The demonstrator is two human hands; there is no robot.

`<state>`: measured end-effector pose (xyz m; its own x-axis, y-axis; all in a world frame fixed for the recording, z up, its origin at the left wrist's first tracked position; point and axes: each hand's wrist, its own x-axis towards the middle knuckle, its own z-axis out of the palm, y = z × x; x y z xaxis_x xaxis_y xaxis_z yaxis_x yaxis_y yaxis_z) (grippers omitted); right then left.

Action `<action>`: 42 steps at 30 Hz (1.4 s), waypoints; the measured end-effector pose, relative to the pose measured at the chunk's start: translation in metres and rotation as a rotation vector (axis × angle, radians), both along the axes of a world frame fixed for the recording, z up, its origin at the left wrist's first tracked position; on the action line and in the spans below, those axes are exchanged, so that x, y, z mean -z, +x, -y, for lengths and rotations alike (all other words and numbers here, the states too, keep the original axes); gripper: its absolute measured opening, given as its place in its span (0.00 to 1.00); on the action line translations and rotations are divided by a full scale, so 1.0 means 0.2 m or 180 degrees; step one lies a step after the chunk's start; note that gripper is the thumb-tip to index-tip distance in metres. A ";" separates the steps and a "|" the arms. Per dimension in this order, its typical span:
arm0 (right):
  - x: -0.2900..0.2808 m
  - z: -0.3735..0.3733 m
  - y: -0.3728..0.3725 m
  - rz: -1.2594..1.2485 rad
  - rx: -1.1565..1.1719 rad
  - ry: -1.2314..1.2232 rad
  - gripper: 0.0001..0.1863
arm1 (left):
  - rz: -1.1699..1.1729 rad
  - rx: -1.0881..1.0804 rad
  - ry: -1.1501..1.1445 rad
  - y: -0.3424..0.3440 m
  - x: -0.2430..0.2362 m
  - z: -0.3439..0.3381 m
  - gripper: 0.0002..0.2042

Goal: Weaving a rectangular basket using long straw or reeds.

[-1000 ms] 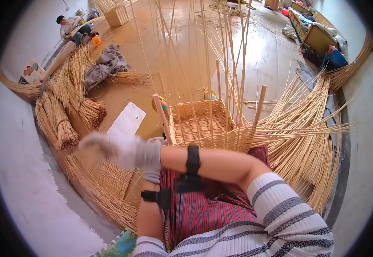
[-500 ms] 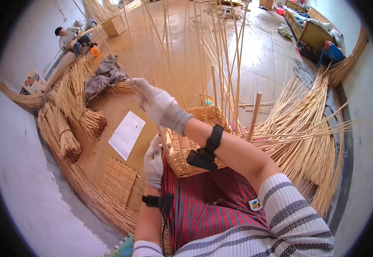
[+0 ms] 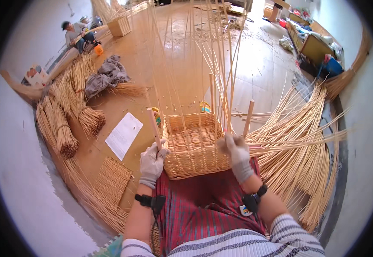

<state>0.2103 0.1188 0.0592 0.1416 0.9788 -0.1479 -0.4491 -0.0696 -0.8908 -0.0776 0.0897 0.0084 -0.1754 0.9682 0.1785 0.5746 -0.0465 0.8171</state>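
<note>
A half-woven rectangular willow basket (image 3: 195,165) rests on the red striped cloth (image 3: 199,214) over my lap, with long upright rods rising from it and wooden posts at its corners. My left hand (image 3: 151,163), in a pale glove, is closed on the basket's front-left corner at the foot of a post (image 3: 154,126). My right hand (image 3: 237,156), gloved too, is by the front-right corner among the rods; its fingers are smeared by motion, so what they hold is unclear. Loose willow rods (image 3: 287,167) fan out rightward from that side.
Bundled willow (image 3: 66,141), grey cloth (image 3: 107,77), a white sheet (image 3: 123,137) and a flat woven panel (image 3: 113,180) lie to the left. A person (image 3: 75,36) sits at back left beside an orange container (image 3: 98,49). A low cabinet (image 3: 315,47) stands along the right wall.
My right hand, first stretched across to the left, then raised among the rods, has swung down to the basket's right corner. My left hand stayed at the left corner. The basket shows more fully.
</note>
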 end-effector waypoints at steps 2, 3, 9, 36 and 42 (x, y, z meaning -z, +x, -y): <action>0.27 0.10 0.10 -0.0326 0.0369 -0.1055 0.08 | 0.0008 0.0244 0.0143 0.02 -0.04 0.01 0.19; 0.37 0.10 0.14 -0.0380 0.0276 -0.0610 0.08 | -0.0157 0.0172 0.0027 0.04 -0.07 0.02 0.17; 0.39 0.08 0.15 -0.0519 -0.0085 -0.0239 0.08 | -0.0579 -0.1195 0.1078 0.19 -0.19 0.03 0.22; 0.15 0.15 0.02 0.0136 -0.0769 0.0876 0.09 | 0.1689 -0.1046 -0.0765 0.46 -0.03 -0.10 0.15; 0.36 0.05 0.21 0.0312 -0.0168 0.0035 0.05 | 0.0137 -0.0839 0.1161 0.58 -0.07 -0.03 0.09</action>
<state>0.2522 0.1093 -0.0124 0.1029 0.9868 -0.1251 -0.3556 -0.0810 -0.9311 0.0386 0.0955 0.0223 -0.4224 0.7646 0.4867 0.5712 -0.1924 0.7980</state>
